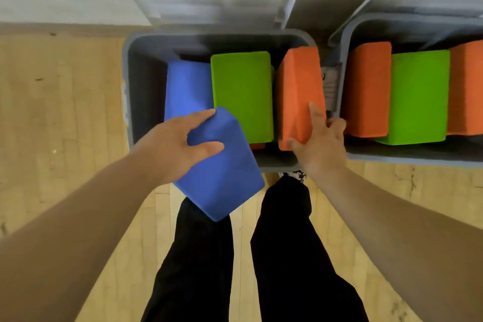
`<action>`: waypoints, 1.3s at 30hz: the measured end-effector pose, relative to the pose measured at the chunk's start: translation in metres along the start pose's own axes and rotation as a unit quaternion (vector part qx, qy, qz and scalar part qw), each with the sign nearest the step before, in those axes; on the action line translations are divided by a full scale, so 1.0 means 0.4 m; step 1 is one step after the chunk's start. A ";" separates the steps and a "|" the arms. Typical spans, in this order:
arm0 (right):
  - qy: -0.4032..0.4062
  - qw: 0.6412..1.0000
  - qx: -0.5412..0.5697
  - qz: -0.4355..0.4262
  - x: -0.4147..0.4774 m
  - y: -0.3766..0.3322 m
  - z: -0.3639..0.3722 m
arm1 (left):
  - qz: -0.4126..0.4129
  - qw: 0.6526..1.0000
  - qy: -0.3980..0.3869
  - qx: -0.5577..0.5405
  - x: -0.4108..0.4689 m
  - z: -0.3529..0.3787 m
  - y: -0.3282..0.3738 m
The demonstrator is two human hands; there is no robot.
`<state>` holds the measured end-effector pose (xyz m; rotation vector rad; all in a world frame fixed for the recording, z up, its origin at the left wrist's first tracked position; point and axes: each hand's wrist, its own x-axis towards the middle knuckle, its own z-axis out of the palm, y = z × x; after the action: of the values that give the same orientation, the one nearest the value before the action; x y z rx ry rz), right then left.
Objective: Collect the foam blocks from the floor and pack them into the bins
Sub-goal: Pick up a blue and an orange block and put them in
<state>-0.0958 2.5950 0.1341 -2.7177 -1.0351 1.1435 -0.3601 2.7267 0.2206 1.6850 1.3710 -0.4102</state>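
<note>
Left hand [180, 146], right hand [320, 144], both outstretched

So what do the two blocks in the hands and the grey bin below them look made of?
Blue block, in the left hand, and orange block, in the right hand: likely dense foam, matte, with a fine grainy surface and soft rounded edges. Grey bin: probably moulded plastic, smooth with a faint sheen and rounded rim corners.

Hands [170, 149] (on blue block [227, 178], orange block [298, 86])
</note>
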 end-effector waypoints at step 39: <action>-0.026 0.953 -0.228 -0.199 0.084 -0.429 0.251 | -0.066 0.978 0.124 -0.156 0.285 0.020 -0.331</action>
<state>-0.2409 2.7254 0.0835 -2.5843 -1.9576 1.0071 -0.4398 2.7871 0.0770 1.4240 1.6414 -0.0495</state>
